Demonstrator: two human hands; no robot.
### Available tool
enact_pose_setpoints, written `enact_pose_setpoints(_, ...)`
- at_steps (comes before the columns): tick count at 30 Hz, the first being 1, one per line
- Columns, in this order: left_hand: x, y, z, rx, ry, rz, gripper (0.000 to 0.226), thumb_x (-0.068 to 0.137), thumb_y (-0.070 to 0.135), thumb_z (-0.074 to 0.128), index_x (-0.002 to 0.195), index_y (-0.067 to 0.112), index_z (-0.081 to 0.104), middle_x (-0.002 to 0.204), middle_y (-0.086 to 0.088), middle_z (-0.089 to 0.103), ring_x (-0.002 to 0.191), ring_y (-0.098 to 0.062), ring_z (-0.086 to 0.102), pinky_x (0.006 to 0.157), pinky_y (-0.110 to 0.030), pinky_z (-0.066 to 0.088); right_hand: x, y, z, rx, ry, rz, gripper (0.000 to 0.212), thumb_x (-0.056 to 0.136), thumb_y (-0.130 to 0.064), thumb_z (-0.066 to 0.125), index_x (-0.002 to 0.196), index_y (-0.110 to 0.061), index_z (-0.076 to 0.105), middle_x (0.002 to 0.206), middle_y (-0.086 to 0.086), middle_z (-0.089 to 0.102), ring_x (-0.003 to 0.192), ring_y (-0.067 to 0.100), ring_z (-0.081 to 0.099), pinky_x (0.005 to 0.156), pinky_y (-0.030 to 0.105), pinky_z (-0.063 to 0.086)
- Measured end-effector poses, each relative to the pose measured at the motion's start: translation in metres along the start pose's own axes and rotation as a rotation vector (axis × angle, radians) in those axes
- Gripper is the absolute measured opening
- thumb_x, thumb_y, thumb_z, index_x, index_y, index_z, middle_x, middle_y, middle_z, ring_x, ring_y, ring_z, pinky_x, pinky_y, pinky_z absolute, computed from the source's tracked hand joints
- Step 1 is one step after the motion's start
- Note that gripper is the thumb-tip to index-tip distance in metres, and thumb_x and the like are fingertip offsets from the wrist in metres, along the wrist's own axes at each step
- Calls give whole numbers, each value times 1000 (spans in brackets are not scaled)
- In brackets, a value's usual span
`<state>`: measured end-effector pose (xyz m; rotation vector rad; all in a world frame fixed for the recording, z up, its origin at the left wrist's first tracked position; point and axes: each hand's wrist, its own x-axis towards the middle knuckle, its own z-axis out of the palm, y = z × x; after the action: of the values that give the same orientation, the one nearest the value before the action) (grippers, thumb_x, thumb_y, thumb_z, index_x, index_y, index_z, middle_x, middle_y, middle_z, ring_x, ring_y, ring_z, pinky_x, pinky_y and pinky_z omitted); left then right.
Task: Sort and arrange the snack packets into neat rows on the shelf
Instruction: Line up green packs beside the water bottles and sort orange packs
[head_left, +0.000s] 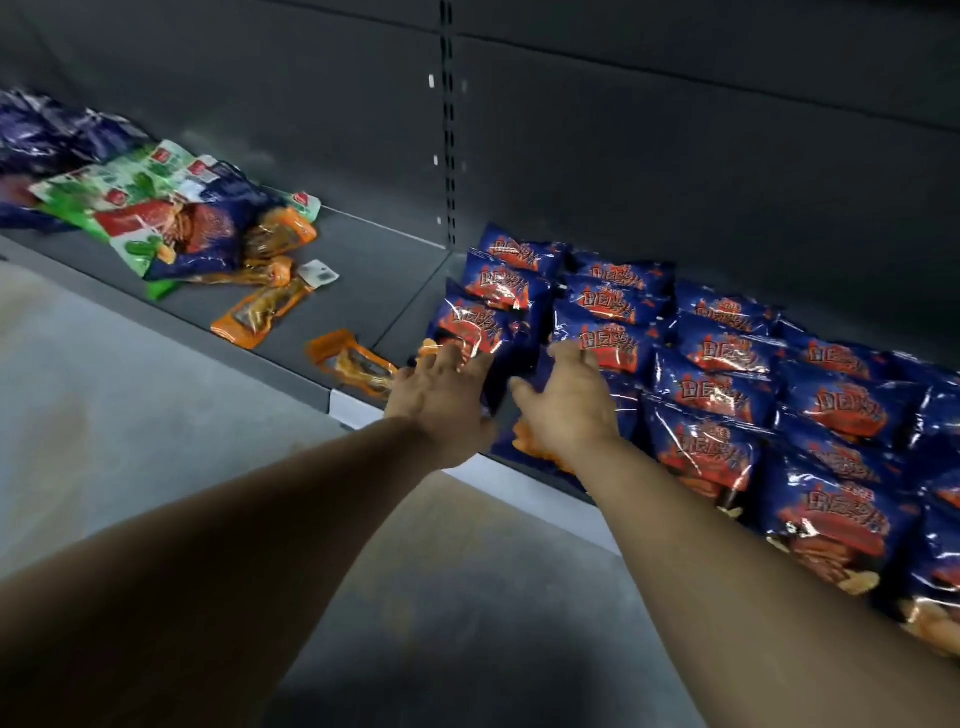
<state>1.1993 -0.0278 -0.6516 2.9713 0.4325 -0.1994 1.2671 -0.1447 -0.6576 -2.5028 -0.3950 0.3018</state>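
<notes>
In the head view, the glossy dark-blue foil snack packets with red-orange print (613, 332) are laid overlapping in rows on the right of the dark grey metal shelf (363, 270), presumably so each label faces out; the left hand (444, 395) is pressed, fingers straight and grasping nothing, on the near-left packet, and the right hand (569, 400) is laid likewise on the neighbouring one, apparently to square the rows. A loose heap of green, blue and orange plastic packets (176, 223) is left unsorted at the far left; flat orange sachets (265, 312) are scattered between.

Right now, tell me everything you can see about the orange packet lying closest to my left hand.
The orange packet is a small, flat, glossy plastic pouch with a clear window showing brownish contents. It lies tilted near the shelf's front edge, apart from the other orange packets, just left of the left hand, which may overlap its right end.
</notes>
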Motion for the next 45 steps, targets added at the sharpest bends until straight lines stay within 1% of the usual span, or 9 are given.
enact_pose_setpoints(5, 1, -67, 7, 52, -54, -2, 70, 91, 43, 48, 149, 23, 15, 143, -11, 32, 131, -32, 35, 107, -44, 29, 3, -47, 49, -13, -8, 31, 54, 90, -35, 60, 133, -11, 38, 133, 14, 40, 120, 33, 46, 93, 35, 41)
enact_pose_setpoints(11, 22, -145, 16, -27, -10, 67, 65, 90, 41, 47, 147, 24, 22, 141, -8, 32, 130, -28, 36, 104, -39, 31, 20, -109, 107, -19, 3, 91, 49, 88, -29, 61, 129, -10, 42, 132, 13, 41, 121, 34, 45, 91, 36, 41)
enact_pose_setpoints(18, 40, -213, 17, -92, -148, 122, 71, 89, 43, 51, 148, 21, 19, 148, -8, 25, 132, -29, 32, 105, -39, 30, 27, -167, 153, -96, -98, 213, 51, 90, -28, 58, 134, -12, 39, 136, 10, 38, 124, 30, 41, 94, 33, 38)
enact_pose_setpoints(23, 54, -243, 11, -110, -205, 188, 71, 90, 44, 50, 148, 21, 17, 142, -8, 31, 128, -29, 36, 104, -39, 31, 31, -198, 160, -139, -82, 311, 50, 90, -31, 57, 134, -12, 39, 135, 10, 39, 121, 30, 42, 95, 35, 37)
enact_pose_setpoints(28, 65, -254, 4, -115, -221, 222, 70, 90, 43, 49, 148, 24, 17, 137, -9, 36, 126, -29, 38, 102, -40, 32, 40, -208, 157, -162, -53, 366, 52, 91, -40, 55, 131, -11, 40, 134, 11, 39, 122, 31, 42, 100, 40, 33)
enact_pose_setpoints(33, 67, -243, 6, -80, -241, 173, 72, 91, 43, 49, 150, 21, 13, 139, -9, 34, 127, -29, 37, 103, -39, 32, 54, -195, 157, -165, -86, 355, 52, 90, -41, 54, 132, -14, 39, 135, 9, 40, 124, 29, 43, 98, 41, 34)
enact_pose_setpoints(37, 75, -225, 17, -83, -200, 111, 67, 91, 41, 49, 148, 21, 18, 143, -9, 30, 131, -29, 34, 104, -39, 30, 73, -177, 159, -145, -98, 324, 53, 89, -43, 55, 133, -19, 38, 136, 5, 39, 126, 27, 42, 98, 47, 39)
enact_pose_setpoints(42, 78, -209, 26, -36, -222, 8, 67, 92, 39, 48, 149, 22, 17, 145, -9, 29, 132, -28, 34, 105, -38, 31, 89, -153, 152, -88, -163, 221, 53, 92, -36, 55, 136, -13, 35, 138, 11, 37, 127, 29, 42, 99, 37, 40)
enact_pose_setpoints(45, 79, -202, 28, 15, -240, -54, 61, 92, 36, 47, 146, 22, 22, 141, -10, 33, 128, -29, 37, 102, -39, 33, 90, -143, 156, -96, -190, 224, 47, 94, -29, 51, 137, -18, 36, 139, 7, 37, 127, 28, 41, 100, 48, 41)
